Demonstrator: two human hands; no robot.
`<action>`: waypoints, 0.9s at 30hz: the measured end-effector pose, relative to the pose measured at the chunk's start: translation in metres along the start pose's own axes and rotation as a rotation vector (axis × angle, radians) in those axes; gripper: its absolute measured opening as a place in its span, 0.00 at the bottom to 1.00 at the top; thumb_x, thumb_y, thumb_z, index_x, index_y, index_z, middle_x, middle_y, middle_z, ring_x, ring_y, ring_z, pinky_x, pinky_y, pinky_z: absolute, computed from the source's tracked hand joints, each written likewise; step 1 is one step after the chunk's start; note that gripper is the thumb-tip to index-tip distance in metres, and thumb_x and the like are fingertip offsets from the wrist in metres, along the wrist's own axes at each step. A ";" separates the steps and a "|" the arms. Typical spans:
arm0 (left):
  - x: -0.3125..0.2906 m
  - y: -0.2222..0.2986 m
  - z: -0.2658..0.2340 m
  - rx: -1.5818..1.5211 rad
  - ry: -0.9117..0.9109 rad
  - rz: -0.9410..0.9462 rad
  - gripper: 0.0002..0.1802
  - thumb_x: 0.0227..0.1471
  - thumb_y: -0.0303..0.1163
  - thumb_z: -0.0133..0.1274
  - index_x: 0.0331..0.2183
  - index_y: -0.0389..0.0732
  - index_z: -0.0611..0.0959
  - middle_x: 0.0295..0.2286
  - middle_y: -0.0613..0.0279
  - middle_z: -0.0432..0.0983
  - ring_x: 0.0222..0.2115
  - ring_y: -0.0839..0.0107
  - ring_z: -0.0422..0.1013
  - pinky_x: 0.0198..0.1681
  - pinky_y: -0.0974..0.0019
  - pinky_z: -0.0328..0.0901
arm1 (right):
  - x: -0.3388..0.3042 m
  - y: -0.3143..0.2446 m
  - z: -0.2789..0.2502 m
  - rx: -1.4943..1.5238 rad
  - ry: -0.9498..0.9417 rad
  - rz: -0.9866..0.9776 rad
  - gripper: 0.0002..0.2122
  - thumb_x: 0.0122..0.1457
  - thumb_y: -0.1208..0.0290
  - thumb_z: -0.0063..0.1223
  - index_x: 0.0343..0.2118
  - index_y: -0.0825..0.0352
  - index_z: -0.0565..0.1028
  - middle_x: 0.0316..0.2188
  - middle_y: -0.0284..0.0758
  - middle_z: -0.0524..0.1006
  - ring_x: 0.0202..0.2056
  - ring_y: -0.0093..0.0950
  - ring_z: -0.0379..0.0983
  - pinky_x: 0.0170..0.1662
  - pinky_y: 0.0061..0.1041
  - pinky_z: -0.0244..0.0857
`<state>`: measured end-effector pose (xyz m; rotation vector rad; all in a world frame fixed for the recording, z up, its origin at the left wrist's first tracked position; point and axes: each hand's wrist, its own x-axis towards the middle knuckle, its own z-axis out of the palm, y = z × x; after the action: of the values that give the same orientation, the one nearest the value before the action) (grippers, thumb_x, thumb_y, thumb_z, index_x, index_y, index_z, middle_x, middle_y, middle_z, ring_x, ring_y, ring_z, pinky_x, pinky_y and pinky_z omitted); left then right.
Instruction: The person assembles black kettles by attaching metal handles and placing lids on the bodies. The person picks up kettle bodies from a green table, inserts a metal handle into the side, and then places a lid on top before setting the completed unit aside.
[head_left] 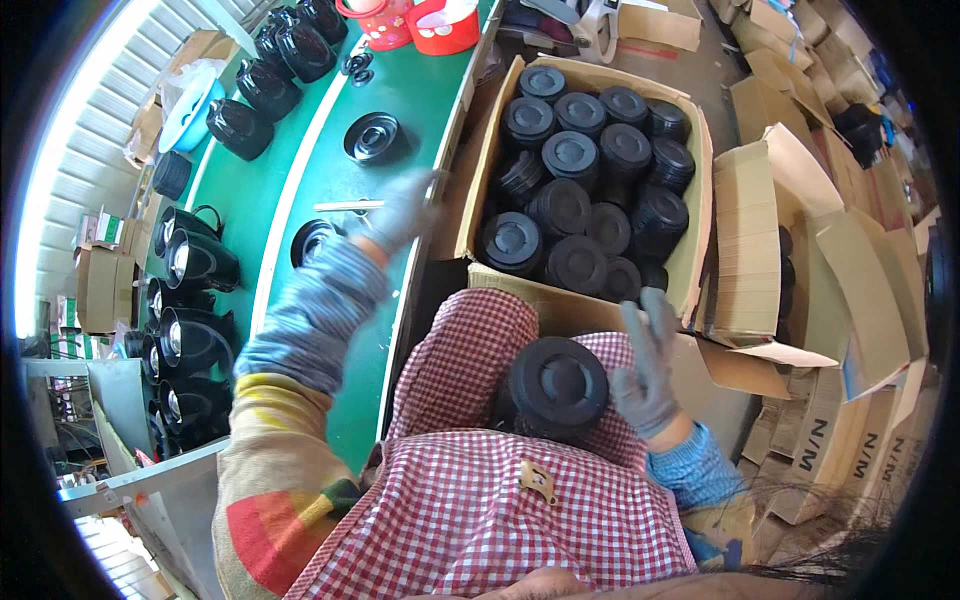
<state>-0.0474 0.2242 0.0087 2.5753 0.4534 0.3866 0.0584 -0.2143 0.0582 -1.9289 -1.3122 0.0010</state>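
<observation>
A stack of round black lids [559, 390] rests on my lap against the checked apron. Beside its right side is my right hand [648, 375], grey-gloved and open, with fingers spread and nothing in them. My left hand [400, 212], also gloved, is over the near edge of the green bench and smeared by motion, so its grip is unclear. Next to it a thin pale bar [348, 205] shows above the bench. A black ring-shaped part [314, 243] is partly behind my left sleeve, and another round black part [373, 138] lies farther up the bench.
An open carton [478, 215] full of stacked black lids stands ahead. Other open cartons [745, 250] are at the right. Black jugs [200, 262] line the bench's left side, with red containers [445, 28] at its far end. A bench edge [432, 200] runs beside the carton.
</observation>
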 end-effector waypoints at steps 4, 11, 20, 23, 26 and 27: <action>-0.020 -0.094 -0.084 0.854 -0.417 -0.211 0.27 0.48 0.29 0.56 0.53 0.50 0.80 0.52 0.52 0.74 0.59 0.50 0.63 0.61 0.48 0.57 | -0.018 0.011 -0.002 0.159 0.073 0.228 0.22 0.69 0.64 0.46 0.63 0.69 0.68 0.63 0.47 0.66 0.64 0.44 0.62 0.67 0.38 0.55; -0.021 0.015 -0.119 0.339 -0.436 -0.012 0.10 0.56 0.36 0.55 0.39 0.43 0.83 0.32 0.49 0.80 0.36 0.46 0.77 0.40 0.49 0.69 | 0.051 -0.022 -0.041 -0.238 0.028 -0.234 0.25 0.60 0.58 0.57 0.59 0.65 0.74 0.61 0.46 0.68 0.61 0.46 0.65 0.63 0.43 0.59; -0.045 0.222 -0.068 -0.136 -0.706 0.442 0.18 0.56 0.43 0.56 0.43 0.43 0.82 0.32 0.47 0.80 0.36 0.47 0.77 0.40 0.50 0.71 | 0.078 -0.055 -0.062 -0.006 -0.576 -0.025 0.24 0.55 0.55 0.61 0.54 0.57 0.78 0.37 0.43 0.82 0.39 0.41 0.81 0.44 0.39 0.73; -0.049 0.222 -0.050 -0.073 -0.807 0.441 0.18 0.57 0.43 0.56 0.45 0.44 0.83 0.33 0.48 0.80 0.37 0.48 0.77 0.41 0.49 0.71 | 0.040 -0.037 -0.048 0.039 -0.517 0.029 0.24 0.57 0.57 0.59 0.57 0.57 0.76 0.41 0.44 0.82 0.41 0.43 0.80 0.46 0.39 0.73; -0.052 0.214 -0.031 -0.148 -0.764 0.489 0.17 0.56 0.40 0.56 0.45 0.44 0.82 0.33 0.48 0.79 0.36 0.48 0.77 0.40 0.51 0.71 | 0.025 -0.035 -0.043 0.076 -0.528 0.203 0.24 0.60 0.55 0.57 0.58 0.57 0.76 0.43 0.44 0.82 0.44 0.41 0.80 0.47 0.38 0.73; -0.051 0.213 -0.028 -0.169 -0.758 0.501 0.16 0.56 0.38 0.56 0.45 0.43 0.81 0.33 0.48 0.79 0.36 0.48 0.77 0.40 0.51 0.70 | 0.022 -0.032 -0.041 0.085 -0.519 0.194 0.24 0.61 0.54 0.56 0.59 0.58 0.75 0.43 0.44 0.82 0.44 0.42 0.80 0.48 0.38 0.73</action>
<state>-0.0517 0.0408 0.1322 2.4057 -0.4754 -0.3806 0.0605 -0.2165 0.1149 -2.0498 -1.4093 0.6830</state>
